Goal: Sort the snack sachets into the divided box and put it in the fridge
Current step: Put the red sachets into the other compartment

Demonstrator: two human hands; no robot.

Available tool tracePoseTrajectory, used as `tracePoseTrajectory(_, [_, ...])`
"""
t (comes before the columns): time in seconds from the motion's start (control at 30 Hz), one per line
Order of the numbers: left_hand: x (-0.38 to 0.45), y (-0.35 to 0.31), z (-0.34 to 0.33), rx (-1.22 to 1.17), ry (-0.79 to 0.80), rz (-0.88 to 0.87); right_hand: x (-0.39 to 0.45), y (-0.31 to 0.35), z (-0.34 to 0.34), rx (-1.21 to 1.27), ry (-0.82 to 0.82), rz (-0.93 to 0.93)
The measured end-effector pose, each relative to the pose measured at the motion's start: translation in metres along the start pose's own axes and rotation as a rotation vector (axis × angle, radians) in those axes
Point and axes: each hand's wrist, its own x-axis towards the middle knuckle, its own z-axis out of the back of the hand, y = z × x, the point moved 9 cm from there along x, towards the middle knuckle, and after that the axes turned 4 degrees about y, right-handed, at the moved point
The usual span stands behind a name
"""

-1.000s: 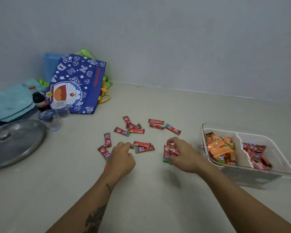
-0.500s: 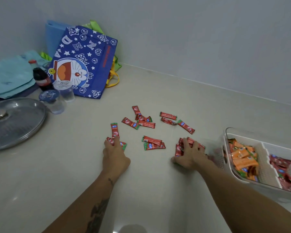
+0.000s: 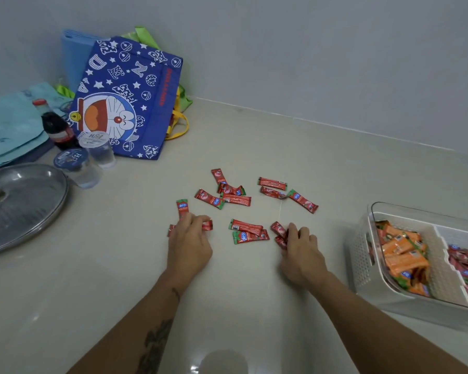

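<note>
Red sachets (image 3: 239,198) lie scattered mid-surface; the box (image 3: 362,255) stands right, half-filled. Left hand (image 3: 189,244) has shifted onto the leftmost sachets, fingers curled gathering them; right hand (image 3: 299,252) still clutches its bundle. Collection continues.

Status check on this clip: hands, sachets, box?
Left hand and right hand each gripping red sachets on the counter. Divided box part-filled, orange and red separate. Nothing in the way.

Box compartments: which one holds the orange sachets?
The left compartment, the one nearer the hands, holds the orange sachets. The one to the right of the divider holds only red sachets.
</note>
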Motion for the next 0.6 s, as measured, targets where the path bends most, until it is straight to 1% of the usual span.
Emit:
tracePoseTrajectory(0.07, [0.013,0.002,0.002,0.159,0.028,-0.087,-0.003,0.0,0.001,-0.065,-0.04,0.032])
tracePoseTrajectory(0.17, [0.01,0.01,-0.011,0.283,0.192,-0.16,-0.01,0.002,0.002,-0.236,-0.161,0.058])
tracePoseTrajectory(0.2, [0.004,0.011,-0.014,0.309,0.209,-0.176,-0.013,0.001,0.0,-0.268,-0.202,0.052])
tracePoseTrajectory(0.3, [-0.01,0.009,-0.015,0.338,0.177,-0.187,-0.019,0.0,-0.003,-0.29,-0.286,0.051])
tracePoseTrajectory(0.33, [-0.013,0.007,-0.017,0.355,0.178,-0.192,-0.019,0.001,-0.002,-0.298,-0.29,0.055])
tracePoseTrajectory(0.43, [-0.018,0.002,-0.026,0.431,0.198,-0.252,-0.018,0.006,0.002,-0.325,-0.232,0.119])
tracePoseTrajectory(0.5, [-0.018,-0.002,-0.028,0.458,0.197,-0.291,-0.015,0.01,0.004,-0.299,-0.155,0.186])
tracePoseTrajectory(0.6, [-0.013,-0.007,-0.024,0.398,0.183,-0.267,-0.007,0.013,0.012,-0.181,-0.05,0.247])
